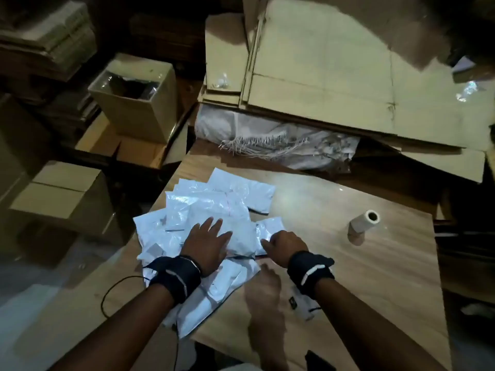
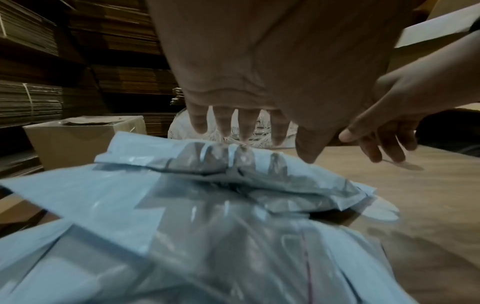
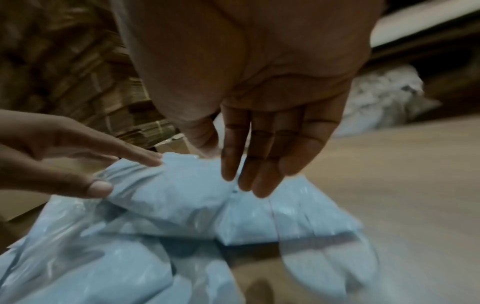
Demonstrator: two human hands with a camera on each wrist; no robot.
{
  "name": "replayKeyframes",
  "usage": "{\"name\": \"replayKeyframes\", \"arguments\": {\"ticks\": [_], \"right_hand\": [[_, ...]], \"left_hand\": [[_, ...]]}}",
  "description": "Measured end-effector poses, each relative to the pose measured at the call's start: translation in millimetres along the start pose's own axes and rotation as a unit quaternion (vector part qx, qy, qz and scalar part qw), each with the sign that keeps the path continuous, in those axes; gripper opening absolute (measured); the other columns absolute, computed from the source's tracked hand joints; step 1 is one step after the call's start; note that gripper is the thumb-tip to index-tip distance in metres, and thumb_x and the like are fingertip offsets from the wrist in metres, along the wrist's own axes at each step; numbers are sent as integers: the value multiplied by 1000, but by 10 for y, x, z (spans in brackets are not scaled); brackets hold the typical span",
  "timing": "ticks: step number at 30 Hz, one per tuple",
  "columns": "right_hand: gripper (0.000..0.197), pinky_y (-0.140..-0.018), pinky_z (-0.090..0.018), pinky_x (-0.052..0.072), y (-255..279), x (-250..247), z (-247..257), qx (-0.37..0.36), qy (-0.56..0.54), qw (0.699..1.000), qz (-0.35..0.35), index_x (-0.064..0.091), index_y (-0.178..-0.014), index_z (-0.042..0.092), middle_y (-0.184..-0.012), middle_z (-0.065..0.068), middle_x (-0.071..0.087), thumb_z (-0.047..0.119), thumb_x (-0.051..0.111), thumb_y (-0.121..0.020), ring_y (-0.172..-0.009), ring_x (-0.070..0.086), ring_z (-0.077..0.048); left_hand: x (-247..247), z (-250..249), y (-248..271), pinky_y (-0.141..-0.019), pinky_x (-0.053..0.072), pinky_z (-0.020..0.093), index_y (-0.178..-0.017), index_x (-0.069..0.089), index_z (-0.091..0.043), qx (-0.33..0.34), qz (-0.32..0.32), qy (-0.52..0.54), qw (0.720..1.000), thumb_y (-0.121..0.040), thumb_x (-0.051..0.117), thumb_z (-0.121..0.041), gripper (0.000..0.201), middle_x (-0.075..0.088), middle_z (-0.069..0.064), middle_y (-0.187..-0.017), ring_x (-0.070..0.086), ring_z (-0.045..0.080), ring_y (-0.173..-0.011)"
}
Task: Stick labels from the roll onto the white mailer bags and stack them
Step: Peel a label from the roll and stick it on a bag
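Note:
A loose pile of white mailer bags (image 1: 198, 207) lies on the left part of the wooden table (image 1: 348, 277). My left hand (image 1: 214, 231) lies flat on the top bag (image 1: 241, 236), fingers straight and spread. In the left wrist view its fingertips (image 2: 244, 135) reach the bag's far edge (image 2: 182, 162). My right hand (image 1: 270, 243) comes in from the right, and its straight fingers (image 3: 241, 181) touch the same bag's right side (image 3: 168, 185). It holds nothing. The label roll (image 1: 364, 222) stands apart to the right on the table.
An open cardboard box (image 1: 134, 95) and a closed one (image 1: 64, 194) stand left of the table. Flattened cardboard sheets (image 1: 334, 76) and a white woven sack (image 1: 267, 140) crowd the far edge. A black cable (image 1: 107, 298) loops by my left forearm.

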State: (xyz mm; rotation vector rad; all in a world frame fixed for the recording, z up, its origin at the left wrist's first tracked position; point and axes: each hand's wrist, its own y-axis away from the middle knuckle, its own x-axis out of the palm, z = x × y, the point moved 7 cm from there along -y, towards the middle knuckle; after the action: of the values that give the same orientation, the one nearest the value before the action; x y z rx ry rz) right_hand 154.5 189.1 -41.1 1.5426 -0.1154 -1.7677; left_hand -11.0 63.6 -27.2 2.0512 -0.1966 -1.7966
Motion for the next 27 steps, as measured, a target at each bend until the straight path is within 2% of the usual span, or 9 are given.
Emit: {"name": "replayKeyframes", "arguments": {"ticks": [3,6,8,13,15,18,21,24,27], "right_hand": [[47,-70,-31,43,-55,299,-59,17,-26,998,54,60,-78,16,-95,-10,66,55,42,-95,-88,60,-29],[43,-71,-30,42,-103,399,-65,45,-104,993,40,63,-84,22,-97,-4,67,60,43,-92,-88,59,-25],[45,-76,-32,45,-147,407,8,36,-154,987,39,65,-89,23,-99,-3,67,63,44,-92,-90,60,-24],[35,-74,-38,52,-196,512,160,25,-279,959,49,57,-67,24,-78,-5,66,53,67,-84,-79,65,-27],[33,-68,-32,49,-164,458,174,26,-321,946,34,54,-64,23,-69,0,59,41,71,-86,-69,60,-20],[32,-52,-15,40,-94,391,169,11,-372,927,33,49,-65,16,-63,3,51,20,69,-91,-57,49,-11],[27,-62,-25,49,-13,369,61,-8,-490,871,34,57,-97,-12,-88,-32,63,11,70,-89,-73,60,-23],[6,-61,-26,53,122,244,-112,-27,-538,842,46,61,-97,6,-85,-11,67,5,64,-92,-73,65,-15],[13,-61,-24,52,283,121,-471,-19,-558,829,22,63,-106,9,-87,-2,65,8,63,-93,-74,63,-12]], "left_hand": [[84,56,2,-110,32,51,-145,44,-29,9,-17,3,1000,-86,66,-41,63,34,12,-155,32,37,-142],[224,90,-30,-85,52,51,-127,64,-26,29,-8,-22,999,-59,88,-32,72,60,15,-132,60,39,-117],[169,93,-40,-77,55,50,-120,68,-24,44,-33,-26,998,-54,90,-23,70,65,16,-125,64,40,-108],[123,129,-88,-73,54,52,-118,68,-28,54,-49,-20,997,-65,84,-22,56,64,17,-124,64,42,-102],[79,130,-102,-79,53,51,-131,59,-27,59,-44,-6,997,-69,81,-28,66,57,18,-134,61,42,-107],[-140,158,-82,-95,45,47,-153,26,-24,32,-97,32,994,-73,75,-54,99,39,14,-152,49,35,-127],[-430,122,-29,-101,41,48,-154,22,-19,28,-154,63,986,-68,70,-68,110,40,11,-152,44,33,-133],[-548,-20,-9,-94,44,42,-156,10,-21,46,-122,80,988,-72,62,-74,112,55,8,-136,56,30,-118],[-387,-279,-9,-87,49,35,-152,-11,-38,54,-46,172,983,-79,62,-67,108,57,-3,-135,62,25,-110]]}}
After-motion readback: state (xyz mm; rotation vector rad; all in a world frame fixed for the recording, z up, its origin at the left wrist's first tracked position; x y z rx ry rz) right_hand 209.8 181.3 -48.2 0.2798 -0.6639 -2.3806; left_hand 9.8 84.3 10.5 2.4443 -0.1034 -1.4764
